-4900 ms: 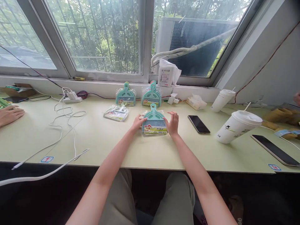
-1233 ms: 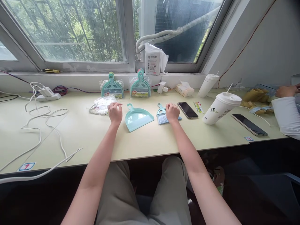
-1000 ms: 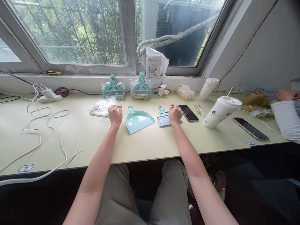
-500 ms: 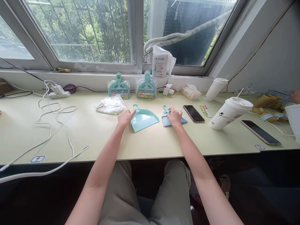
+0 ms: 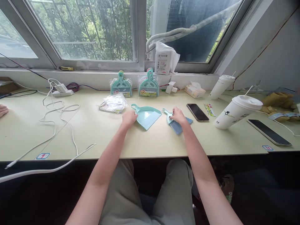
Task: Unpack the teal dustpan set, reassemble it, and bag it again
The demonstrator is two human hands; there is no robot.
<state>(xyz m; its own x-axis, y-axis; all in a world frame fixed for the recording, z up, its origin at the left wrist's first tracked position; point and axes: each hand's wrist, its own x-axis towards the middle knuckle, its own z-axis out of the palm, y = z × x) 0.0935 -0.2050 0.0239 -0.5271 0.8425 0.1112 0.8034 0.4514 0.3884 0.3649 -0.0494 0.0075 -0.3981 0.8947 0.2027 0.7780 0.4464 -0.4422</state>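
Note:
A mint-green dustpan (image 5: 148, 116) lies on the table, its handle pointing to the back left. My left hand (image 5: 129, 118) grips the dustpan's left edge just below that handle. To the right lies a small hand brush (image 5: 177, 125) with blue bristles and a mint handle. My right hand (image 5: 178, 115) is closed on the brush where handle meets head, covering part of it. The brush is turned at a slant, its bristles towards the front right. A gap of bare tabletop separates dustpan and brush.
Packaged dustpan sets (image 5: 121, 85) lean by the windowsill, with crumpled plastic packaging (image 5: 114, 102) before them. Right of the brush are a phone (image 5: 197, 112), a colourful label (image 5: 209, 110) and a white cup (image 5: 235, 112). White cables (image 5: 70, 131) sprawl left. Another person's hand (image 5: 3, 111) rests at the far left.
The dustpan has been turned, its open edge now facing more to the front right. The brush has swung round too, bristles coming nearer the table's front. Another person's hand shows more at far left.

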